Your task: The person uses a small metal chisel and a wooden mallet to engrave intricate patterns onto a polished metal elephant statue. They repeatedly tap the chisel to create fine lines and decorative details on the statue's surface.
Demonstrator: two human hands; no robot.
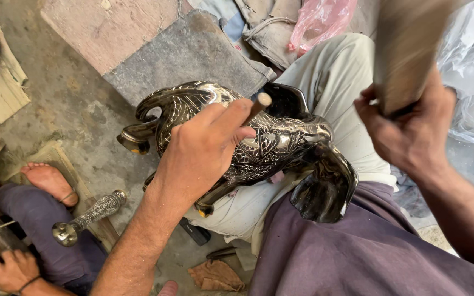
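On the elephant figure, fingers closed round chisel

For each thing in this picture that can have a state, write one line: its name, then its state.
Left hand: shut on a chisel, tip against the figure.
Right hand: shut on a wooden mallet, raised, blurred.
Engraved metal animal figure: lying across the lap.
Engraved metal piece: lying on the floor.

glossy dark engraved metal figure, blurred wooden mallet, rough concrete floor.
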